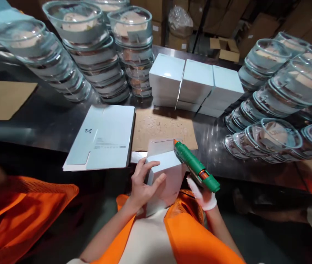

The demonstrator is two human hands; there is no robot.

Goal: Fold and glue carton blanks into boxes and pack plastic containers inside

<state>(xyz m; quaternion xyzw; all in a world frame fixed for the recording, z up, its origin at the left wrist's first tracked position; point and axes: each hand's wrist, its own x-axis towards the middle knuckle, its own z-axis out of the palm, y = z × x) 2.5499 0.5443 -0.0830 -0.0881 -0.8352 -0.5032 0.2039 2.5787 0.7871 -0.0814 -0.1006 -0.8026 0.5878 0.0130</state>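
Observation:
My left hand [145, 181] is wrapped round a white cardboard box [168, 176], fingers over its top and thumb toward the front. A flap of the box stands out at the far side, with a thin line along it. In my right hand [204, 196], which wears a white glove or wrapping, is a green glue gun [196, 161]. Its orange nozzle touches or hovers just over the flap's right end; I cannot tell which. Beneath the flap lies a brown cardboard sheet [167, 126] with marks on it. Flat white box blanks [112, 135] are stacked to the left.
Three white boxes [197, 82] stand in a row at the back. Tall stacks of clear round containers [90, 58] rise at the left, with more stacks [277, 91] at the right. A person in an orange vest [21, 216] is close on my left. Another person's arm [277, 214] shows at the right.

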